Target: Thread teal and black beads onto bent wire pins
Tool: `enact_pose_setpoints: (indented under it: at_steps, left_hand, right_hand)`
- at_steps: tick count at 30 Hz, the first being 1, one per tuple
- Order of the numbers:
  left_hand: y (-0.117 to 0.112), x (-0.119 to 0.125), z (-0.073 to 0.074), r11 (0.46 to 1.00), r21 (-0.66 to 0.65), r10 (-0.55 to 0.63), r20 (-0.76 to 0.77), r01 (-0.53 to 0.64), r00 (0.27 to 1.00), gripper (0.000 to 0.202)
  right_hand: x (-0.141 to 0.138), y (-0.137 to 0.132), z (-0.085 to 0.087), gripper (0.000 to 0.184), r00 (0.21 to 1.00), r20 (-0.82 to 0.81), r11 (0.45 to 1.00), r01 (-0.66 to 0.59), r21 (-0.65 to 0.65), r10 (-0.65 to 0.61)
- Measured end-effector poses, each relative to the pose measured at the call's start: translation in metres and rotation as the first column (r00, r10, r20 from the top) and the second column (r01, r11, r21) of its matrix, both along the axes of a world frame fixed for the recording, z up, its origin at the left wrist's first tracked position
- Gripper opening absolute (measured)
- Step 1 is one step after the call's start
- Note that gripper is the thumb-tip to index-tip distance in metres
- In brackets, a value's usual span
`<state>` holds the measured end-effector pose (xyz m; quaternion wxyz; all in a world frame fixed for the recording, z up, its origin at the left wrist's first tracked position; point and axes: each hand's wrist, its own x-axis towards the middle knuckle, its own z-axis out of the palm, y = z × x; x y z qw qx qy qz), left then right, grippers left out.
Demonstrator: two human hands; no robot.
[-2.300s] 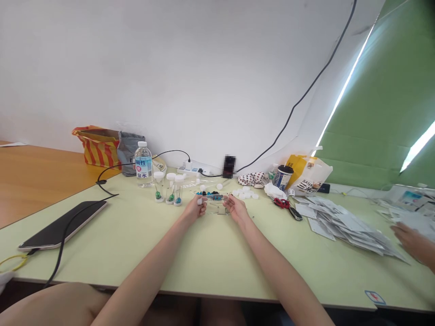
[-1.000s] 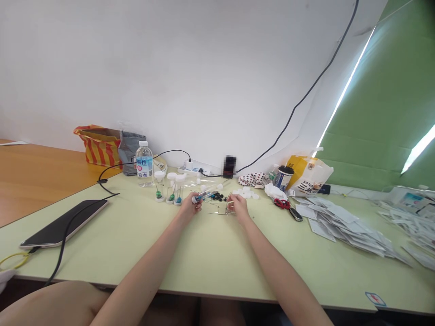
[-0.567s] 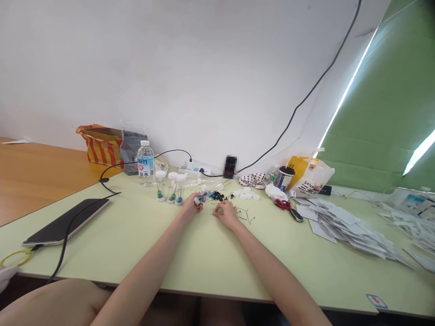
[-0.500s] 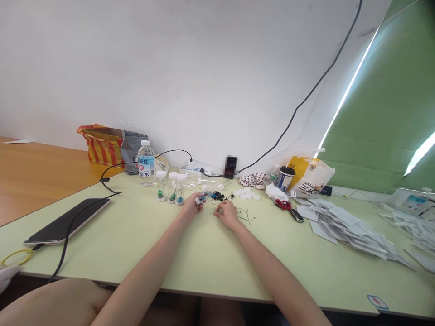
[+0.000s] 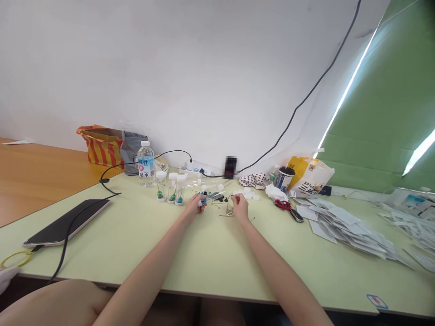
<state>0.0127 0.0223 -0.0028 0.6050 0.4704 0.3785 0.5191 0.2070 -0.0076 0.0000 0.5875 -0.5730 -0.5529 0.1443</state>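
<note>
My left hand (image 5: 197, 203) is closed around a small clear tube with a white cap and blue bits inside (image 5: 203, 198), held just above the pale green table (image 5: 210, 253). My right hand (image 5: 239, 202) pinches a thin bent wire (image 5: 229, 210) that hangs down to the table. Small dark and blue beads (image 5: 219, 197) lie between and behind the two hands. Three upright clear vials (image 5: 170, 190) with white caps and green or blue contents stand to the left of my left hand.
A water bottle (image 5: 145, 165), a striped bag (image 5: 101, 146), a power strip (image 5: 197, 171) and loose white caps (image 5: 249, 194) line the back. A tablet (image 5: 66, 222) with a black cable lies left. Red scissors (image 5: 285, 206), a yellow bag (image 5: 307, 174) and piled white packets (image 5: 346, 226) lie right.
My right hand rose from the table near the middle and shifted right, lifting the wire. My left hand kept the tube and barely moved. A person's hand at the far right has gone.
</note>
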Motion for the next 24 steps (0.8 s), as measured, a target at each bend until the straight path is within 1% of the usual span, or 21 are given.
enact_pose_setpoints:
  at_steps: [3, 7, 11, 14, 17, 20, 24]
  left_hand:
    - [-0.002, 0.001, 0.001, 1.000, 0.022, -0.010, -0.034, 0.011, 0.999, 0.021]
    - [-0.004, 0.001, 0.002, 0.998, 0.042, -0.035, -0.087, 0.038, 0.996, 0.021]
    - [-0.006, 0.000, 0.003, 0.995, 0.068, -0.064, -0.146, 0.075, 0.987, 0.021]
    - [-0.010, 0.000, 0.006, 0.989, 0.092, -0.091, -0.216, 0.113, 0.972, 0.023]
    - [-0.016, 0.000, 0.010, 0.980, 0.114, -0.119, -0.318, 0.162, 0.941, 0.024]
    - [-0.021, 0.000, 0.011, 0.965, 0.148, -0.138, -0.409, 0.215, 0.902, 0.027]
    - [-0.024, 0.000, 0.009, 0.931, 0.234, -0.134, -0.492, 0.279, 0.860, 0.032]
  right_hand:
    - [0.009, 0.003, 0.003, 0.017, 0.985, -0.145, 0.995, -0.081, 0.064, 0.089]
    - [0.008, 0.005, 0.004, 0.021, 0.943, -0.227, 0.970, -0.231, 0.081, 0.243]
    - [0.004, 0.004, 0.005, 0.026, 0.886, -0.355, 0.954, -0.279, 0.107, 0.299]
    - [0.003, 0.002, 0.009, 0.033, 0.843, -0.440, 0.951, -0.281, 0.132, 0.310]
    - [0.004, 0.001, 0.012, 0.038, 0.819, -0.507, 0.963, -0.223, 0.154, 0.271]
    - [0.005, 0.001, 0.012, 0.037, 0.797, -0.560, 0.974, -0.171, 0.152, 0.227]
    - [0.005, 0.003, 0.010, 0.034, 0.787, -0.585, 0.981, -0.153, 0.121, 0.195]
